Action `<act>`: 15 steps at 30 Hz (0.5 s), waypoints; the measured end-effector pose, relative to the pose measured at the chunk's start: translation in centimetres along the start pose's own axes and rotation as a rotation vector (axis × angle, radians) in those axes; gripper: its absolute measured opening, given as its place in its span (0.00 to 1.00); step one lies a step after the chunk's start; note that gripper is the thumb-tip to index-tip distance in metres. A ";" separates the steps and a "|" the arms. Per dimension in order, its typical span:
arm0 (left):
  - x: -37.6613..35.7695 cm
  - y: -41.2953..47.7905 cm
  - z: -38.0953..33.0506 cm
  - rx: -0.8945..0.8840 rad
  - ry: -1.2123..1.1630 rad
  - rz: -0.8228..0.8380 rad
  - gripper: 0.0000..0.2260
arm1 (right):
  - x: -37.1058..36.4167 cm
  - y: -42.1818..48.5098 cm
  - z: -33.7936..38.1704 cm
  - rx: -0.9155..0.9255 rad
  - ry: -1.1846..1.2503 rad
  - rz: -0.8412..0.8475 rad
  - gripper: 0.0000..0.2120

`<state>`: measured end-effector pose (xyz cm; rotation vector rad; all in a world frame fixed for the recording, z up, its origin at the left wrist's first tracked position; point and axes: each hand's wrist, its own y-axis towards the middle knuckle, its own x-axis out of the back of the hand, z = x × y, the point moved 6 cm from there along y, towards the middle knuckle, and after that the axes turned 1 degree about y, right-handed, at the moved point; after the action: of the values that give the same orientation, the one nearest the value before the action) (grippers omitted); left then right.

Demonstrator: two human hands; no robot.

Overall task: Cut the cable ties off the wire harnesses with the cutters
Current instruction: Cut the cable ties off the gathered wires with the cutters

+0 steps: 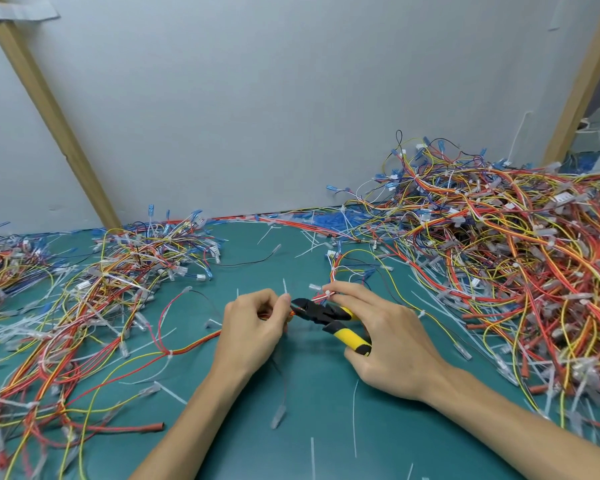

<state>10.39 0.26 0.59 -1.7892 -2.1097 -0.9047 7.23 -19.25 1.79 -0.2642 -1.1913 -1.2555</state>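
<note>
- Nearest the camera, two bare forearms reach over the teal-green cutting mat [326, 393]. Snipped white plastic cable-tie offcuts [354, 420] lie on the mat below the cutters.
- Well left of the cutters lies a loose heap of red, yellow and blue wire harnesses [101, 299].
- Just left of the cutters' tip, the left hand [253, 327] has its fingers curled, pinching a thin red-and-orange wire harness [194, 342] that trails away leftward across the mat.
- The black-headed cutters with yellow-and-black handles [321, 313] lie with their long axis running from the handles at lower right to the tip at upper left. The tip meets the left fingertips, and the tie there is hidden, so whether the blades are parted cannot be told.
- The right hand [385, 337] wraps the handles, its forefinger stretched above the head.
- The cut likely falls between the hands, with the left hand nearer the tie.
- Right of the cutters rises a larger heap of tied harnesses [499, 254].
</note>
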 end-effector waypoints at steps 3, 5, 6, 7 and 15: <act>0.5 -0.1 -0.3 -0.062 -0.004 -0.053 0.16 | 0.1 -0.2 0.1 -0.010 -0.038 -0.044 0.29; 0.5 -0.3 -1.0 -0.165 -0.015 0.001 0.09 | 0.3 -0.1 -0.2 -0.058 -0.057 -0.092 0.27; 0.4 -0.4 -1.3 -0.219 0.018 0.048 0.05 | 0.5 0.0 -0.5 -0.093 -0.058 -0.112 0.27; 0.2 -0.5 -1.5 -0.269 0.071 0.086 0.02 | 0.6 0.0 -0.8 -0.130 -0.051 -0.129 0.27; 0.5 -0.4 -1.0 -0.264 0.086 0.023 0.03 | 0.5 0.0 -1.3 -0.215 -0.154 -0.112 0.26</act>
<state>9.73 0.05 1.53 -1.8516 -1.9897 -1.2821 7.84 -20.48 1.67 -0.4646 -1.2155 -1.4855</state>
